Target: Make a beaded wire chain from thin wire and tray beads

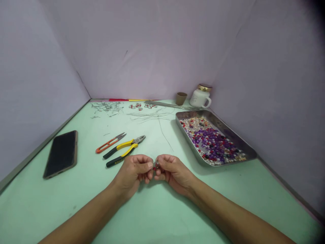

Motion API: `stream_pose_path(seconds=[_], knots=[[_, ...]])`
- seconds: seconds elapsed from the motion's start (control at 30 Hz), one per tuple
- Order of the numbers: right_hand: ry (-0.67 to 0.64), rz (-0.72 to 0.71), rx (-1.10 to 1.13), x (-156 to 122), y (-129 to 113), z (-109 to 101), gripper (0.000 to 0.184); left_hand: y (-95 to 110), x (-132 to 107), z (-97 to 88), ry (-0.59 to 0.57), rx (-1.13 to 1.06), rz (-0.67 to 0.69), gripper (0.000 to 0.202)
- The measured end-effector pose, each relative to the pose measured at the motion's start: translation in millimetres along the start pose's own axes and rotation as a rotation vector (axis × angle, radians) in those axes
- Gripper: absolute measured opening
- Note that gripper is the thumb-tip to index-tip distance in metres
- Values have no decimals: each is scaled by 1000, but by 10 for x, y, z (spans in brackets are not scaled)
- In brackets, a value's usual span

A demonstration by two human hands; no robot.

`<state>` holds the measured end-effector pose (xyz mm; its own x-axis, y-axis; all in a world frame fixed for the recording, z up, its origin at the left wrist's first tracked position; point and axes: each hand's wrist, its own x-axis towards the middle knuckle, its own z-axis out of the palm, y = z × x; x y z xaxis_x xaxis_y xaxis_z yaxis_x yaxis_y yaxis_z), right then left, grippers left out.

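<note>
Between the fingertips of both hands is a small beaded wire piece (154,168) with a red bead; most of it is hidden by the fingers. My left hand (135,172) pinches its left side, thumb against forefinger. From the other side my right hand (172,171) pinches it too, fingers curled. Just beyond my left hand lie pliers (124,149) with yellow and black handles, their jaws slightly apart. Orange thread snips (109,143) rest beside them.
A metal tray (188,139) of mixed beads stands on the right. Farther back are cut wire bits (106,107), finished-looking bead rings (139,106), long wires (149,116), a brown cup (181,98) and a white lidded mug (200,97). A phone (61,154) lies left.
</note>
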<state>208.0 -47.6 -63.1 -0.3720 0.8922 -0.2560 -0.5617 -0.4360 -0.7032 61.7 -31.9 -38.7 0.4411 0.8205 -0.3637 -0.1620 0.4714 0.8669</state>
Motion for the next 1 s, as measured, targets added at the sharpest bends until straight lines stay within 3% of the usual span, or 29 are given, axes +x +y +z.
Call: stream_pose_path(seconds=[0.4,0.83,1.0], knots=[[21,27,-105,-36,-25,8,24,-21,-2,21,45,12,5,15],[1,19,-29,-45,13,6,22,-12,-3,40,99,39,36,19],[24,12,-32,-41,1,7,20,-39,7,40,67,30,91,14]])
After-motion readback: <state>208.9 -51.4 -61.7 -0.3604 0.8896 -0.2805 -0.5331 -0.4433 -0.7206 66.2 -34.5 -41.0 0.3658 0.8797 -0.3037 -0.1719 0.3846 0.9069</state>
